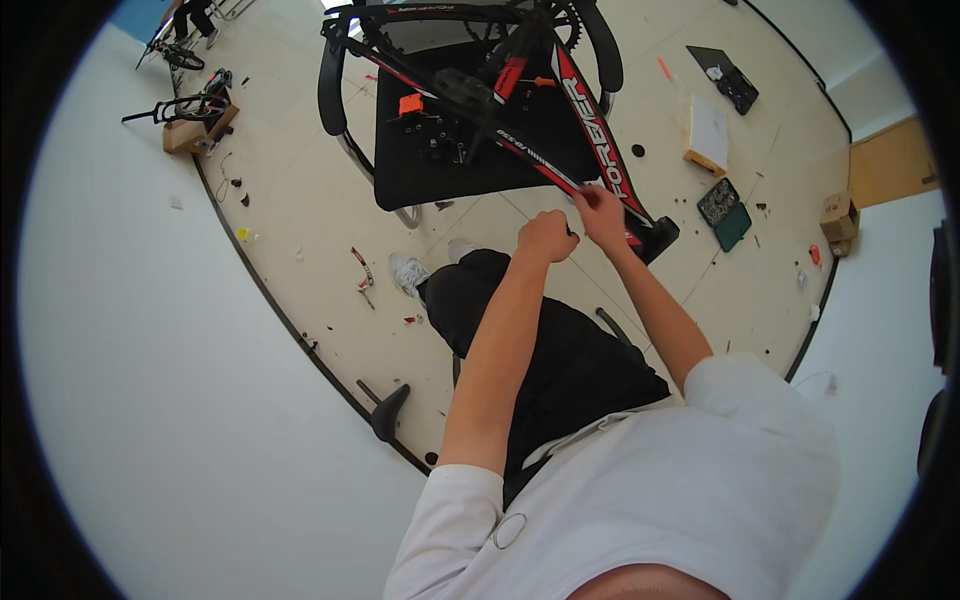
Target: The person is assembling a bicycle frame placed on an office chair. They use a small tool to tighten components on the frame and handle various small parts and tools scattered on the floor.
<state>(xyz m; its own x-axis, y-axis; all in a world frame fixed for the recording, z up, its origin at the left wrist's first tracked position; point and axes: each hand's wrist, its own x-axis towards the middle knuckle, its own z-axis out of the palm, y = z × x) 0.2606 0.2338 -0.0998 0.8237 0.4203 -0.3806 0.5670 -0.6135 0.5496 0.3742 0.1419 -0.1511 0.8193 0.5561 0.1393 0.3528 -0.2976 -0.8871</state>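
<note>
Bicycle frame [590, 125] rests at upper centre over the chair [410, 172], apparently for support at working height; its long axis slants upper left to lower right, head tube [655, 240] lower right. Left hand [548, 236] curls nearby; right hand [602, 216] touches the frame; grips cannot be told.

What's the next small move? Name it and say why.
Probably bring the left hand onto the bicycle frame beside the right hand to steady it: the right hand appears to touch one tube, while the left, curled, seems apart from it.
</note>
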